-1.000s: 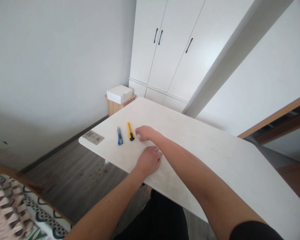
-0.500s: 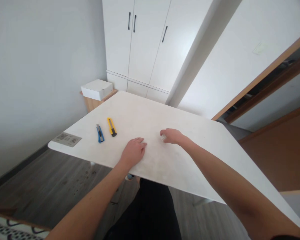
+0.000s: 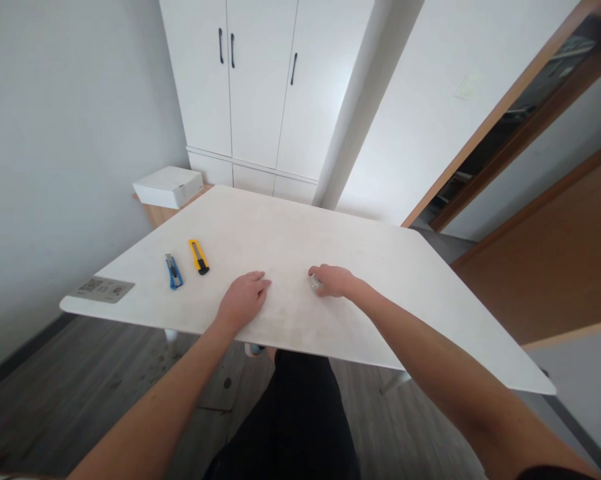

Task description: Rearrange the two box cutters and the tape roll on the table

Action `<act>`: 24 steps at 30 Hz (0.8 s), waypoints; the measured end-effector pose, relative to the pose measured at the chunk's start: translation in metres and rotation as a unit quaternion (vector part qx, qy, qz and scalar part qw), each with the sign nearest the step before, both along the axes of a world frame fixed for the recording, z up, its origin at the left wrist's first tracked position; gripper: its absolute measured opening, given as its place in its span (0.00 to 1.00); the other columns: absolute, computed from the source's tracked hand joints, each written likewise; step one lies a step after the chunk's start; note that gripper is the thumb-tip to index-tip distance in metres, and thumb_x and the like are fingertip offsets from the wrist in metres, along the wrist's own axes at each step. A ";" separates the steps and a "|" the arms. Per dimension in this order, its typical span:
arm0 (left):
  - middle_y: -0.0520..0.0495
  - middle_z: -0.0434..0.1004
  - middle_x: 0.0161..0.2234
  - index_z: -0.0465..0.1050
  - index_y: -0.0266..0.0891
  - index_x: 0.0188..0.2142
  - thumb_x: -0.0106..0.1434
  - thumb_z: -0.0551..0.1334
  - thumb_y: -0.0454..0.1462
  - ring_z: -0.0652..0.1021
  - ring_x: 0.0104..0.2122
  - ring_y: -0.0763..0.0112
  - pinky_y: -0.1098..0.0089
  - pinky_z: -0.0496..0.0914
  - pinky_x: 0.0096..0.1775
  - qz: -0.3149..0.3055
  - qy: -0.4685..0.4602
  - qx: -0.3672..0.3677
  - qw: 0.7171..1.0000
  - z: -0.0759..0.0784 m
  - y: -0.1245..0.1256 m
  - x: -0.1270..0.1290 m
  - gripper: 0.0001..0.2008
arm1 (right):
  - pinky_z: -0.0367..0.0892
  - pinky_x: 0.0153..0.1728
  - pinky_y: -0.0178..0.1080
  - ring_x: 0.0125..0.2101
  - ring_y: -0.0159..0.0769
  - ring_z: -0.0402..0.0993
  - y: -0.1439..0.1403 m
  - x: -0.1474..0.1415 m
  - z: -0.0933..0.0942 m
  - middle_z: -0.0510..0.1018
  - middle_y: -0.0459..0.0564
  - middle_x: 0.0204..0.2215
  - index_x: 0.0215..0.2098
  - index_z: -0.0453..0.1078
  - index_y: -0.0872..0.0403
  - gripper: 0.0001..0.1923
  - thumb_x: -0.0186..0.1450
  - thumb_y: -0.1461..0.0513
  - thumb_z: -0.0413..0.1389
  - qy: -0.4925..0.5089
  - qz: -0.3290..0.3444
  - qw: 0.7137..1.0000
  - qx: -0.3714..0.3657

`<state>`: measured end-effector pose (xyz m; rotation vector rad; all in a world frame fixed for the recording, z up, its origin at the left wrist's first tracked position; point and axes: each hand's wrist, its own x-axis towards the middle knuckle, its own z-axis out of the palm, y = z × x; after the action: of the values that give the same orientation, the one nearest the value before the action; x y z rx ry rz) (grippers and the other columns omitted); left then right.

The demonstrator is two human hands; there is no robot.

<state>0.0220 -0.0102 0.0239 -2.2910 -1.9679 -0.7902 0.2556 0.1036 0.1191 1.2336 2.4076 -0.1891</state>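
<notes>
White tabletop [image 3: 290, 230], mid-frame: right hand [image 3: 333, 281] grasping a small clear object [image 3: 314, 283] (left hand [image 3: 243, 300] palm-down, loosely extended); steady, light pressure advisable

A white box [image 3: 166, 188] sits on a wooden stand [image 3: 160, 215] near a white wardrobe [image 3: 260, 93] with black handles [image 3: 233, 51].
</notes>
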 end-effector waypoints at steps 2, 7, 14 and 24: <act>0.39 0.77 0.54 0.79 0.39 0.48 0.68 0.52 0.36 0.76 0.53 0.58 0.57 0.68 0.58 -0.002 0.000 0.000 1.000 0.000 0.000 0.000 0.18 | 0.68 0.44 0.43 0.52 0.51 0.72 0.002 0.012 0.004 0.69 0.57 0.58 0.65 0.55 0.46 0.44 0.55 0.56 0.66 0.002 -0.030 0.999 -0.013; 0.40 0.77 0.53 0.79 0.39 0.47 0.68 0.51 0.38 0.76 0.53 0.58 0.57 0.68 0.57 0.001 -0.001 0.000 1.000 0.001 0.000 0.000 0.19 | 0.65 0.49 0.43 0.54 0.48 0.70 0.003 0.076 -0.002 0.71 0.58 0.57 0.64 0.58 0.51 0.35 0.61 0.57 0.62 0.043 -0.120 0.992 -0.013; 0.40 0.77 0.54 0.80 0.39 0.47 0.68 0.51 0.39 0.76 0.53 0.58 0.57 0.68 0.58 -0.006 -0.005 0.003 1.000 -0.004 0.001 -0.003 0.19 | 0.59 0.59 0.45 0.58 0.46 0.66 -0.024 0.166 -0.066 0.71 0.60 0.58 0.58 0.67 0.57 0.23 0.70 0.54 0.50 0.194 -0.171 0.953 0.159; 0.41 0.76 0.54 0.80 0.39 0.47 0.68 0.51 0.41 0.76 0.54 0.58 0.56 0.68 0.58 -0.003 -0.009 0.000 1.000 -0.004 0.002 -0.004 0.20 | 0.56 0.63 0.49 0.61 0.47 0.63 -0.050 0.179 -0.094 0.69 0.61 0.60 0.59 0.67 0.59 0.26 0.71 0.51 0.45 0.250 -0.144 0.920 0.266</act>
<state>0.0176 -0.0084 0.0195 -2.2986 -1.9692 -0.8160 0.4344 0.0531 0.0250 1.9932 2.8009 0.0911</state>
